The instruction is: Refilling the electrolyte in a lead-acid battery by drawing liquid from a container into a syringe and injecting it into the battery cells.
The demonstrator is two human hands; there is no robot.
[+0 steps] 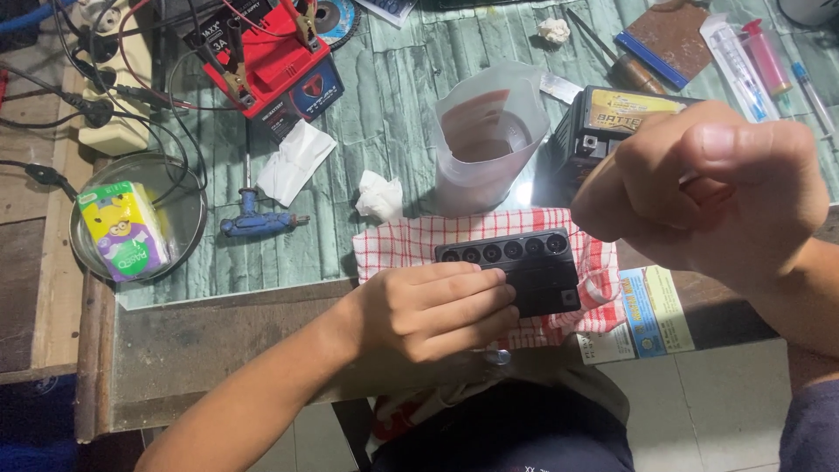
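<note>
Resting under left hand [437, 310] (gripped): battery [524, 262]

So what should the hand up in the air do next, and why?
Probably come down toward the black battery. The left hand steadies it on the checked cloth, its row of round holes stands open, and the right hand hovers above as a closed fist.

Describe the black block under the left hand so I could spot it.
Find the red checked cloth at the table's near edge. On it lies a black box, steadied by the left hand. Only it has a row of six round holes on top.
</note>
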